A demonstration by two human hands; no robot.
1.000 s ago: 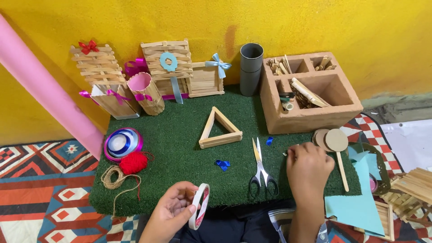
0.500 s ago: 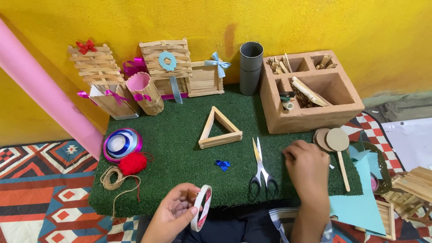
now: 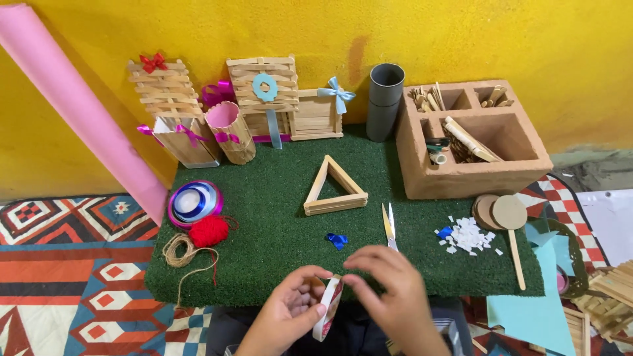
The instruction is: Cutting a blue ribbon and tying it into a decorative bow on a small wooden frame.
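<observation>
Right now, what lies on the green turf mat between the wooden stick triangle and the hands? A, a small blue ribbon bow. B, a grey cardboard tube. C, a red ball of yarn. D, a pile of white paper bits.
A: the small blue ribbon bow sits on the green turf mat, just below the wooden stick triangle and above both hands.

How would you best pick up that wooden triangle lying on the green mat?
Pinch one side bar of the wooden triangle from straight above, probably the bottom bar. It lies flat on the green mat, its open middle leaves room for a finger inside, and nothing touches it.
</observation>
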